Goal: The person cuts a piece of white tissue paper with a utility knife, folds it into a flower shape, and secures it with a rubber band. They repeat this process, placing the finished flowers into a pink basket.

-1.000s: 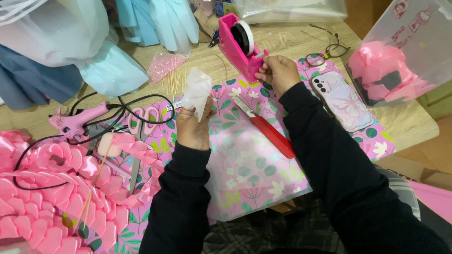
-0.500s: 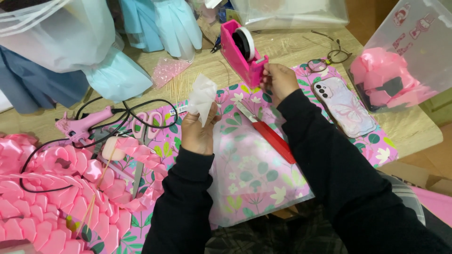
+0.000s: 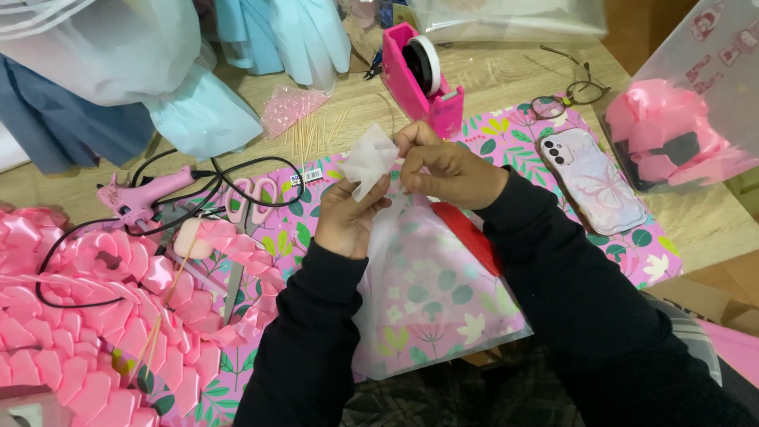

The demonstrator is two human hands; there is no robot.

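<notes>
My right hand (image 3: 447, 170) has left the pink tape dispenser (image 3: 423, 79) and now meets my left hand (image 3: 352, 217) at frame centre, both pinched on the folded white tissue (image 3: 368, 158) above a translucent sheet (image 3: 427, 285). The wooden worktop (image 3: 490, 75) carries floral pink wrapping paper (image 3: 506, 126), a phone (image 3: 597, 178), glasses (image 3: 565, 99), a pink glue gun (image 3: 146, 194) and pink ribbon bows (image 3: 63, 316) at lower left.
</notes>
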